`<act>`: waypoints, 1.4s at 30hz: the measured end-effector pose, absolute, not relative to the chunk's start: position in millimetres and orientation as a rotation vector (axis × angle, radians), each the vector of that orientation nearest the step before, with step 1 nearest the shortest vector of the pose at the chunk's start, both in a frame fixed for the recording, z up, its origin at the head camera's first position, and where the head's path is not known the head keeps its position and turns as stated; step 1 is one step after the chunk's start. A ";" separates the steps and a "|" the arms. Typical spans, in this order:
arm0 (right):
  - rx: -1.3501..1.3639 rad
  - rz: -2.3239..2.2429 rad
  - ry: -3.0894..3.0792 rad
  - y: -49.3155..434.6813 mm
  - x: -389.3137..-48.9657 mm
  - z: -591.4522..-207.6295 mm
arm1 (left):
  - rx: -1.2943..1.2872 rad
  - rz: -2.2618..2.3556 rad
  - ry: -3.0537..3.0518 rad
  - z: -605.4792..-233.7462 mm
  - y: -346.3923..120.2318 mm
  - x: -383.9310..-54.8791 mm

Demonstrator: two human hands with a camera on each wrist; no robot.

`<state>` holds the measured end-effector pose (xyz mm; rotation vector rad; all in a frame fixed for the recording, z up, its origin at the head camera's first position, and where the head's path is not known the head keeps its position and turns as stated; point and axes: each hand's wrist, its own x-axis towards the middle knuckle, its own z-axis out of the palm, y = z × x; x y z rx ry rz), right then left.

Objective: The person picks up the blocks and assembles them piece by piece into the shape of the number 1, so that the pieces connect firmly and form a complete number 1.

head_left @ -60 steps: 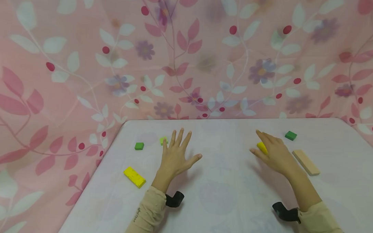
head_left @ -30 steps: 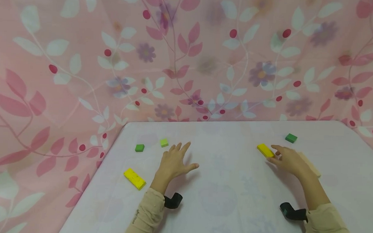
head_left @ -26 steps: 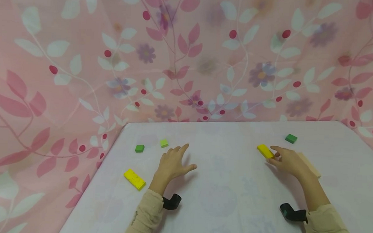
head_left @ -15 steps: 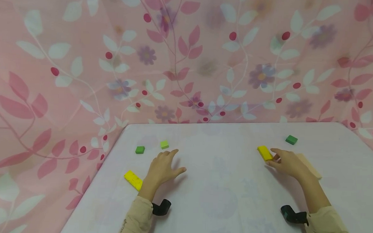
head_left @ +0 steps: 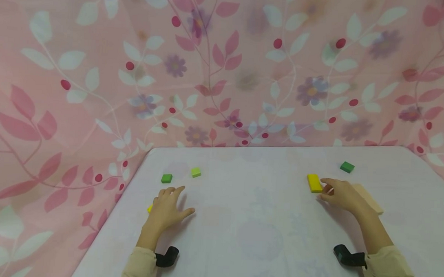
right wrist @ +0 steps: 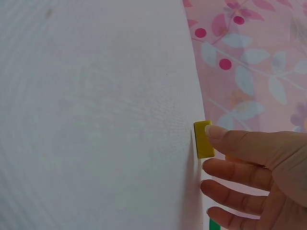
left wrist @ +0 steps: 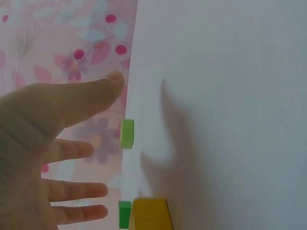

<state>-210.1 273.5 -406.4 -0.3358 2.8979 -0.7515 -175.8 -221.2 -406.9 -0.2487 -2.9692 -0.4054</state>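
My left hand (head_left: 166,210) hovers over the left side of the table with its fingers spread and nothing in it. Beneath it lies a yellow block (head_left: 149,209), mostly hidden in the head view; one end of this yellow block (left wrist: 152,215) shows in the left wrist view. At the right, my right hand (head_left: 339,193) is beside another yellow block (head_left: 314,183), lying flat. Its thumb and index finger stand apart at the near right end. In the right wrist view the thumb overlaps this yellow block (right wrist: 204,150); firm contact is unclear.
A green block (head_left: 166,178) and a lime block (head_left: 196,172) lie at the back left. Behind the right hand is a dark green block (head_left: 347,167). A plain wooden block (head_left: 368,198) is partly covered by the right hand. A floral curtain (head_left: 224,73) borders the white table (head_left: 259,237).
My left hand has moved left and nearer, covering most of the left yellow block. My right hand has drawn back to the right yellow block's end, and that block has turned slightly.
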 end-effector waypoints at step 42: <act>-0.571 -0.865 2.992 280.1 -232.4 -428.2 | -0.135 -0.662 -3.096 -406.9 -303.3 -165.8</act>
